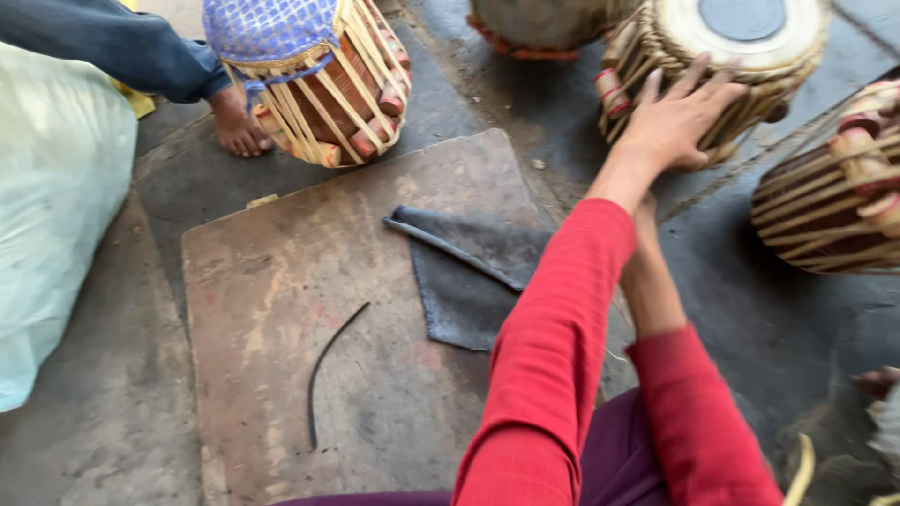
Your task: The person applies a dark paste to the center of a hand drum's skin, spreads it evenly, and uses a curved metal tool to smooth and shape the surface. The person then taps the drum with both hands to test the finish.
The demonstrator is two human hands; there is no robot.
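My left hand (680,117) lies flat with its fingers spread on the strapped side and rim of a small drum (750,37) with a pale skin and a dark centre patch, at the top right. The left arm in a red sleeve crosses over my right forearm (652,281), which reaches toward the same drum. My right hand is hidden behind the left wrist, so its grip is not visible.
A worn wooden board (309,309) lies on the floor with a dark grey cloth (469,281) and a thin dark strip (328,365) on it. More drums stand at the right (834,206), top centre (544,23) and top left under blue cloth (300,75). Another person's bare foot (239,126) and a pale sack (56,215) are at the left.
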